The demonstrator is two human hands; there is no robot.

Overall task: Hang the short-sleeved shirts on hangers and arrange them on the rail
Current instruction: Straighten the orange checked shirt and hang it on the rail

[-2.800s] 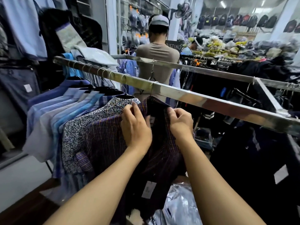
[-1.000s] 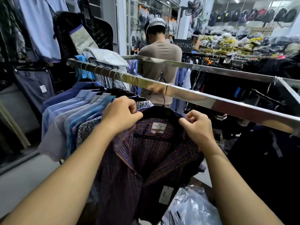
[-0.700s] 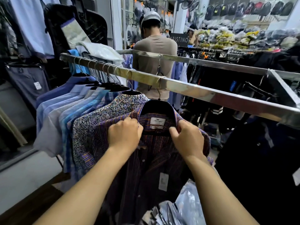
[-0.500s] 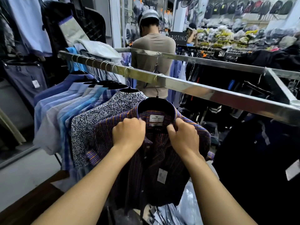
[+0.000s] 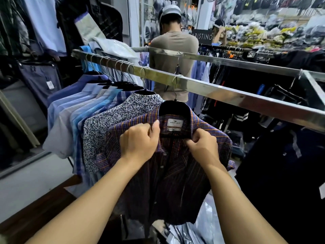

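Shop rail (image 5: 228,96), plaid shirt (image 5: 175,182) hanging.
Our left hand (image 5: 140,144) and right hand (image 5: 203,147) pinch its collar (image 5: 194,121); a person (image 5: 173,50) stands beyond.

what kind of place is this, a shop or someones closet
Most likely a clothing shop: a long metal rail full of shirts on hangers, an ARISTINO brand label inside the collar of the plaid shirt, and a matching ARISTINO sign standing behind.

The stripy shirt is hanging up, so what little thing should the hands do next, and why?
Probably bring the two collar sides together and do up the top button. The stripy shirt already hangs on its black hanger from the rail, the left hand and right hand each pinch one side of the collar, and the front gapes open.
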